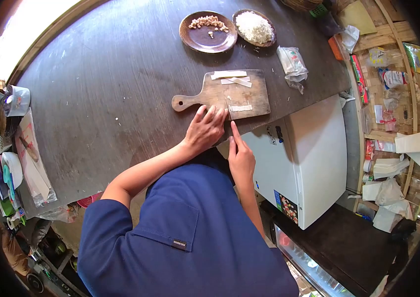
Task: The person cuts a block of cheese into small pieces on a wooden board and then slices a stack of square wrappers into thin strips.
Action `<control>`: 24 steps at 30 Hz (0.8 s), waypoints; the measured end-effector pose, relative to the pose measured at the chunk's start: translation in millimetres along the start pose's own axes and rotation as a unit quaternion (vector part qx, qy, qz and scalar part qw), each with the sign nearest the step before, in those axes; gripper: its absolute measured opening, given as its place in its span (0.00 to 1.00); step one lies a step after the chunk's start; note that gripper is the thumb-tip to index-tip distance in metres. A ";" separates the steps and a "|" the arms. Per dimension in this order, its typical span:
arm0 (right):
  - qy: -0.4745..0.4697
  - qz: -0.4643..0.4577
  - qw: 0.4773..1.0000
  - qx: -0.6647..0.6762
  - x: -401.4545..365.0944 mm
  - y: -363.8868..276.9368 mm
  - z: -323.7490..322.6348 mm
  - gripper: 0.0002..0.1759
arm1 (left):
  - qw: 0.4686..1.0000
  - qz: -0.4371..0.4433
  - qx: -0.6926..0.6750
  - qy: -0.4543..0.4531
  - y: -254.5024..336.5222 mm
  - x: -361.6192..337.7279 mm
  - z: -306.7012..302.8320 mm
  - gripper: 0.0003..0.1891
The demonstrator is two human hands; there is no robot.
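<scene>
A wooden cutting board lies near the table's front edge. My left hand rests on its lower edge, fingers bent and pressed down; whatever is under them is hidden. My right hand grips a knife, its thin blade standing across the board just right of my left fingertips. Right of the blade lies a short pale strip. Several longer pale strips lie along the board's top. Beyond the board are a brown plate with small tan pieces and a bowl heaped with white bits.
A plastic packet lies right of the board on the dark table. A white appliance stands below the right edge. At the left are a plastic-wrapped pack and a clear container. Bags hang on the woven wall.
</scene>
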State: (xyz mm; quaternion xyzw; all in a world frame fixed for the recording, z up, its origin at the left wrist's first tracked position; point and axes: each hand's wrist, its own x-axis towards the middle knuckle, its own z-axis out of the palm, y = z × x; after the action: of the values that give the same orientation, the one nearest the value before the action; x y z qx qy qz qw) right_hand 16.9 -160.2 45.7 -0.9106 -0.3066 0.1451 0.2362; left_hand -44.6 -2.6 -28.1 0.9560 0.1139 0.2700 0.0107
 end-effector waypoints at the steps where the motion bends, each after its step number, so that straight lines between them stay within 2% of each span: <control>1: -0.014 0.020 1.000 -0.018 -4.3 0.6 -1.5 0.29 | 1.000 0.001 -0.004 -0.004 0.8 -0.1 -0.7 0.30; 8: 0.022 -0.014 1.000 0.008 13.1 -2.3 6.5 0.29 | 1.000 -0.001 -0.011 0.001 0.8 1.5 -5.3 0.29; 24: 0.012 -0.010 1.000 0.004 7.7 -5.1 0.6 0.29 | 1.000 -0.002 -0.011 0.003 -1.2 0.7 -2.9 0.30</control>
State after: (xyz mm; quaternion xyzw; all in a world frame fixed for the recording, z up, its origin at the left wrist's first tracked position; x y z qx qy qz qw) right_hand 20.0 -151.5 46.9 -0.9083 -0.3119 0.1335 0.2448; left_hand -45.8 -1.4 -25.4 0.9547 0.1134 0.2742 0.0212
